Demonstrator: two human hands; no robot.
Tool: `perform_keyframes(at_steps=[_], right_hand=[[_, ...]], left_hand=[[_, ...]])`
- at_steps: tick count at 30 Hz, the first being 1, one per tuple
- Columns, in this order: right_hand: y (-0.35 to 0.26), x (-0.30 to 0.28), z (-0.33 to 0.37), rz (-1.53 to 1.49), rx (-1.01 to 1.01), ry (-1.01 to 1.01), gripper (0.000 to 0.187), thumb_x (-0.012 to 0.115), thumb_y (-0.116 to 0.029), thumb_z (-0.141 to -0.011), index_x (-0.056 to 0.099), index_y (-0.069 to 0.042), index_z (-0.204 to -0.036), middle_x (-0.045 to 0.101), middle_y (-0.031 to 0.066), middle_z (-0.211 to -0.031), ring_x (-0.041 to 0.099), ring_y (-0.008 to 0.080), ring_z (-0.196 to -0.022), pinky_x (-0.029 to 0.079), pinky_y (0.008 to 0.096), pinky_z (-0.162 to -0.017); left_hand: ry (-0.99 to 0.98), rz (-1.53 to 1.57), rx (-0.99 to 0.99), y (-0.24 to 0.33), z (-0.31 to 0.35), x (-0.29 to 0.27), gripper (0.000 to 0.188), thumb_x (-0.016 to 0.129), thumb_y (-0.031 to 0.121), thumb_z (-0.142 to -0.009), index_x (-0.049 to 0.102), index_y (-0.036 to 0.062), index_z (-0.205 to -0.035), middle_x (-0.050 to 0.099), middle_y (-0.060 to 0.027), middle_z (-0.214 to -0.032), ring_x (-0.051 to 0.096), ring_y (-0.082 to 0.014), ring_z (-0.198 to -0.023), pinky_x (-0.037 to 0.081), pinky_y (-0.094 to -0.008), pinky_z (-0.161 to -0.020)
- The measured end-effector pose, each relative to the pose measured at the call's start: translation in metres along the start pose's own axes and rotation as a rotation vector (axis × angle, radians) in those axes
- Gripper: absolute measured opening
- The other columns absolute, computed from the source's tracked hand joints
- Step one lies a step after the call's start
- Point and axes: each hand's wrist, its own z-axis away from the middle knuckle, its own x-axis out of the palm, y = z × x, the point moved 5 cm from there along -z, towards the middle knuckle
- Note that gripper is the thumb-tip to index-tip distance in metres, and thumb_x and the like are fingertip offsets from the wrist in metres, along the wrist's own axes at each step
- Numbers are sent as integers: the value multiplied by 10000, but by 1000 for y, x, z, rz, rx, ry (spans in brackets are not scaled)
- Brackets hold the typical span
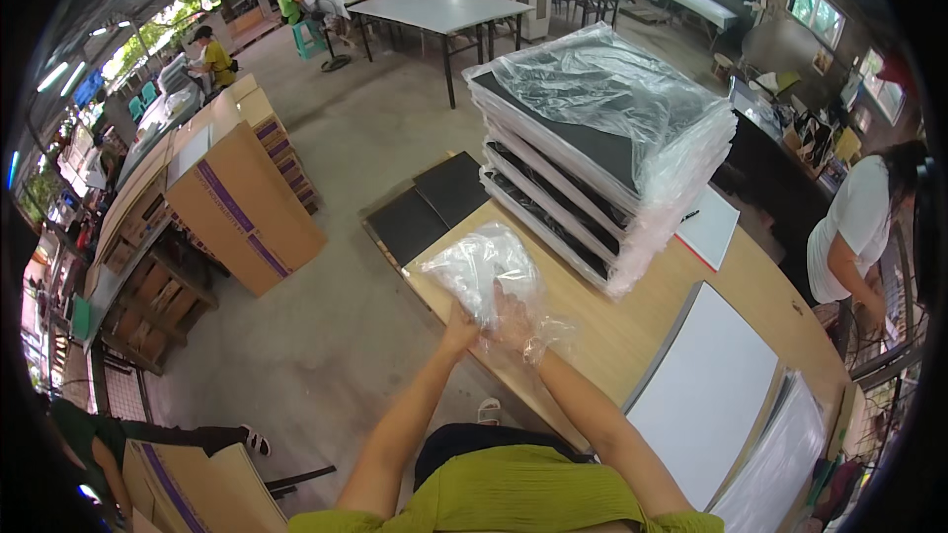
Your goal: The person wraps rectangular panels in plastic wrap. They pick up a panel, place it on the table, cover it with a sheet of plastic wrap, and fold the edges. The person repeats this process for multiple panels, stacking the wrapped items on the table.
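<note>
A crumpled clear plastic bag [472,259] lies bunched near the left edge of the wooden tabletop [583,341]. My left hand [460,328] is closed on the near edge of the bag. Beside it, my right hand [513,322] is also closed on the plastic, and loose film covers part of its fingers and wrist. To the right of the bag stands a tall stack of dark flat panels [592,138] in clear wrapping, with white layers at the edges. Two black boards [434,202] lie just beyond the bag.
A white panel [706,375] and plastic-wrapped sheets [785,454] lie at the table's right. A pen [690,215] rests by a red-edged white pad [713,232]. Large cardboard boxes [242,197] stand left. A person in white [849,227] is at the right, and another person's sleeve [74,434] shows lower left.
</note>
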Motion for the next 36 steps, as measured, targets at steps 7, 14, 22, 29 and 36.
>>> perform_keyframes(at_steps=[7, 14, 22, 29, 36], right_hand=[[27, -6, 13, -148, -320, 175, 762, 676, -136, -695, 325, -59, -1367, 501, 237, -1136, 447, 373, -1116, 380, 435, -924], [25, -17, 83, -143, -331, -10, 628, 620, -95, -701, 446, -111, -1304, 500, 194, -1113, 467, 355, -1032, 393, 429, -911], [127, -94, 199, -1152, 191, 167, 582, 636, -154, -720, 451, -47, -1262, 574, 149, -1137, 553, 341, -1051, 475, 459, -868], [164, -126, 245, -2013, 149, 637, 611, 567, -281, -830, 317, -33, -1329, 504, 181, -1214, 575, 332, -1010, 527, 525, -766], [158, -134, 253, -1848, 34, 518, 521, 586, -180, -822, 380, -44, -1282, 573, 124, -1065, 622, 243, -792, 548, 394, -546]], left_hand=[[370, 307, -243, 30, -28, -63, 816, 719, 146, -737, 201, -3, -1350, 503, -166, -1127, 552, -207, -935, 502, -315, -662], [287, 208, -38, 4, -110, -66, 631, 721, 59, -706, 338, -36, -1198, 538, -166, -1011, 562, -203, -872, 486, -312, -731], [428, -573, -143, -10, -157, -77, 981, 725, 377, -682, 199, -117, -1347, 400, -288, -1298, 337, -382, -1261, 246, -382, -1061], [278, -191, 730, 243, -5, 55, 771, 702, 200, -749, 270, 8, -1359, 300, -213, -1365, 355, -328, -1235, 266, -442, -1036], [-675, -244, 628, 216, 66, 247, 404, 686, 151, -758, 544, 21, -1112, 547, -111, -1090, 509, -213, -995, 408, -334, -848]])
